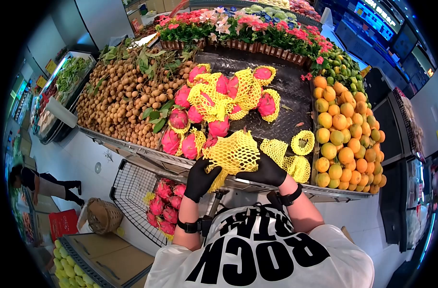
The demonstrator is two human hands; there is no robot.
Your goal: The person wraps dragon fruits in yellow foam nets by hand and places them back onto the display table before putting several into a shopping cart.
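Both gloved hands, left and right, close around one yellow foam net holding a dragon fruit, at the front edge of the stand. Behind it lie more netted dragon fruits, with spare nets just right. Longans lie left, oranges right, and a cart of dragon fruit stands below.

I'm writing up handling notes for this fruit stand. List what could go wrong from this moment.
1. Both gloved hands, left hand and right hand, hold the netted dragon fruit right over the display's front edge; a slip could drop it toward the cart.
2. Loose foam nets beside the right hand may get knocked off.
3. The piled oranges could roll if bumped.
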